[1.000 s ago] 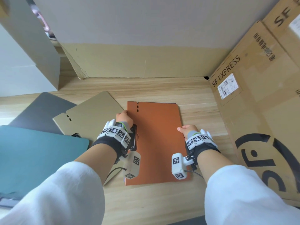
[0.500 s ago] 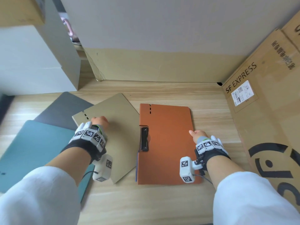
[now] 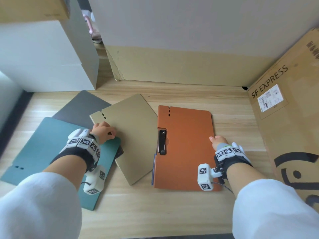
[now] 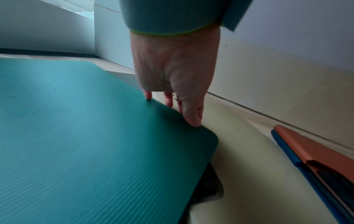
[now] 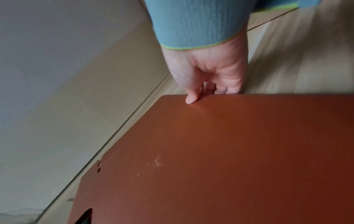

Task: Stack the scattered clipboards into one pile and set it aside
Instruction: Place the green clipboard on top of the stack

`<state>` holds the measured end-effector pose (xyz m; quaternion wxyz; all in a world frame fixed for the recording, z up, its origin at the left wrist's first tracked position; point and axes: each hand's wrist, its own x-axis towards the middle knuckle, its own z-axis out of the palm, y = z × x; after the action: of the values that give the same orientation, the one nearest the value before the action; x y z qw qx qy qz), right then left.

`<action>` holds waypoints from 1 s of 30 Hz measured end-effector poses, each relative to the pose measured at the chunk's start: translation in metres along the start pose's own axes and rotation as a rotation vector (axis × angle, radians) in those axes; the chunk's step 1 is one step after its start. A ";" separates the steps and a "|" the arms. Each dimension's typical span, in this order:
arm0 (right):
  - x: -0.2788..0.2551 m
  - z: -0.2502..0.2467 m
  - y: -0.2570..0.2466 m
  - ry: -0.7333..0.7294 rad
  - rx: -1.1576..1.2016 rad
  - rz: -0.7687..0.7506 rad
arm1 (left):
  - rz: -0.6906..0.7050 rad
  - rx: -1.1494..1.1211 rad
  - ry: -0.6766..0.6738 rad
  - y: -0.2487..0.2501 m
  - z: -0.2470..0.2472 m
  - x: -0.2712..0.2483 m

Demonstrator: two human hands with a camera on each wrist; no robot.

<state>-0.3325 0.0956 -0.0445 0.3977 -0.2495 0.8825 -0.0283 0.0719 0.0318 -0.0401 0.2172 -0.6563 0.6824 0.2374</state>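
An orange clipboard (image 3: 186, 144) lies on the wooden table, black clip (image 3: 162, 142) on its left edge, with a blue one (image 4: 287, 153) under it. My right hand (image 3: 214, 140) grips its right edge: the thumb (image 5: 191, 99) is on top and the fingers curl beneath. Left of it a tan clipboard (image 3: 131, 128) lies askew over a dark grey one (image 3: 81, 107). A teal clipboard (image 3: 51, 152) overlaps the tan one. My left hand (image 3: 109, 133) holds the teal board's far right corner, thumb (image 4: 193, 119) on the edge, fingertips hidden behind it.
A tall SF EXPRESS cardboard box (image 3: 284, 121) walls off the right side. A cardboard panel (image 3: 172, 66) closes the back, and a white box (image 3: 43, 57) stands at the back left. Bare table (image 3: 155, 209) lies in front of the clipboards.
My left hand left the orange clipboard's clip side, crossed the tan clipboard and reached the teal one's corner. The right hand stayed on the orange board's right edge. The view swung left.
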 end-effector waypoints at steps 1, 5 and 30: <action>0.000 0.001 0.001 0.008 0.006 0.000 | 0.005 -0.006 0.016 0.002 0.002 -0.001; 0.002 0.003 0.003 0.027 0.035 -0.008 | 0.029 -0.111 0.048 0.017 0.001 -0.003; -0.004 0.008 0.000 0.053 0.051 0.006 | -0.631 -0.614 0.159 -0.088 0.066 0.022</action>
<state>-0.3245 0.0989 -0.0473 0.3807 -0.2356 0.8924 -0.0562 0.1582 0.0519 -0.1090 0.0208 -0.8826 0.3613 0.3000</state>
